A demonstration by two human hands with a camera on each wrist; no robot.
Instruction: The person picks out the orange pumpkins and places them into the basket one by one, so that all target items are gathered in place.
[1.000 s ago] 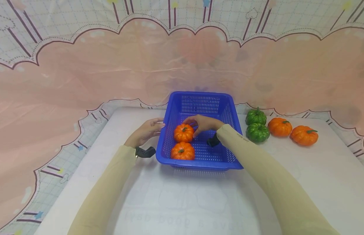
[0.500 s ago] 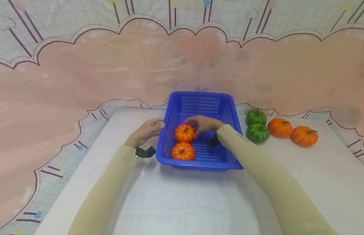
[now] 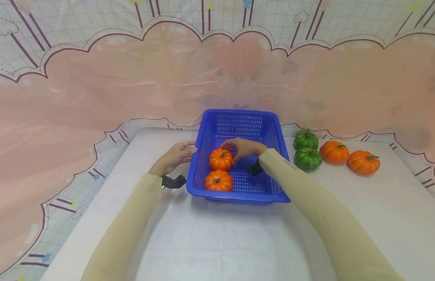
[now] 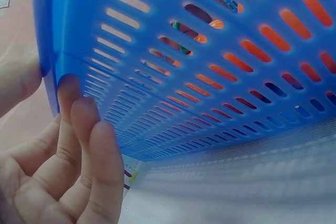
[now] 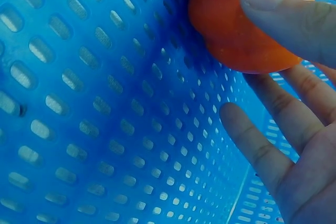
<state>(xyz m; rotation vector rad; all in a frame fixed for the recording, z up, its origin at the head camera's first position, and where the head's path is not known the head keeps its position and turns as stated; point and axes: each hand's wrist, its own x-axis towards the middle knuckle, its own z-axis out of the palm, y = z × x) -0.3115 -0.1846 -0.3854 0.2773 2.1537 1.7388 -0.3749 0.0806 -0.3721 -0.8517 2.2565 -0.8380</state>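
Note:
A blue plastic basket (image 3: 238, 198) stands at the table's middle. My left hand (image 3: 173, 157) holds its left rim. In the left wrist view the thumb meets the rim's outer lip (image 4: 44, 35), with fingertips (image 4: 105, 145) under it beside the slotted wall. Inside the basket, my right hand (image 3: 243, 149) grips a small orange pumpkin (image 3: 220, 160) with a green stem. The right wrist view shows the thumb on one side of this pumpkin (image 5: 236, 30) and fingers beneath. Nearer the basket's front left corner lies a second orange pumpkin (image 3: 218, 182).
Right of the basket, two green pumpkins (image 3: 307, 159) sit one in front of the other. Beside them lie two more orange pumpkins (image 3: 363, 162). A patterned cloth (image 3: 161, 78) hangs behind the white table (image 3: 210, 238).
The held pumpkin has shifted very slightly to the right inside the basket. Both hands and the basket have stayed almost in place.

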